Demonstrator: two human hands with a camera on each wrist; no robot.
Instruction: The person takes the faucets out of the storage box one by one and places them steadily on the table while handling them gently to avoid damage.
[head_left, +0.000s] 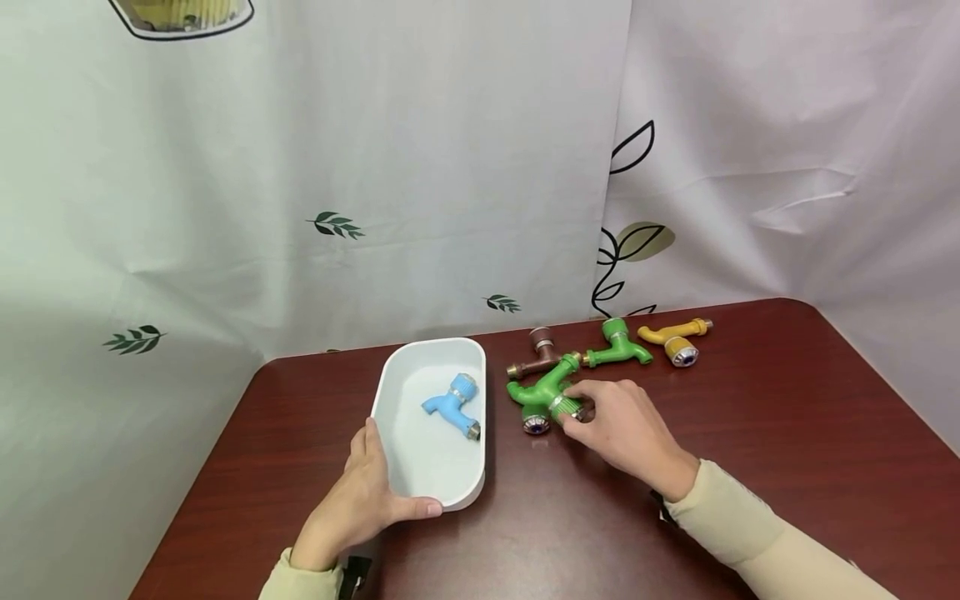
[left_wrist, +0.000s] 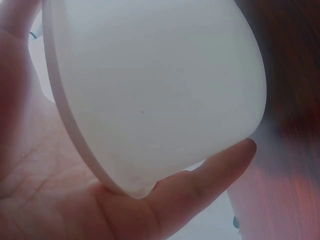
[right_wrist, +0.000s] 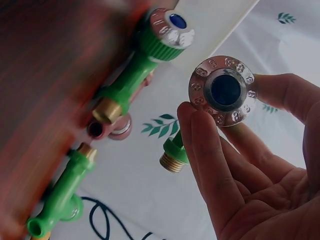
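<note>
A white plastic bin [head_left: 408,458] stands on the table, and a light-blue faucet [head_left: 452,408] lies inside it. My left hand [head_left: 363,492] grips the bin at its near left corner, thumb along the front rim and fingers against the left side. Right of the bin, my right hand [head_left: 626,429] pinches a green faucet [head_left: 551,386] by its ribbed knob. The knob's silver cap with a blue centre [right_wrist: 225,90] faces the right wrist camera. Another green faucet [head_left: 535,419] lies under the held one, partly hidden by it.
Behind the held faucet lie a brown faucet [head_left: 542,363], a third green faucet [head_left: 618,343] and, farther right, a yellow faucet [head_left: 678,337]. The dark red tabletop [head_left: 787,417] ends at a white leaf-print curtain [head_left: 450,167] at the back.
</note>
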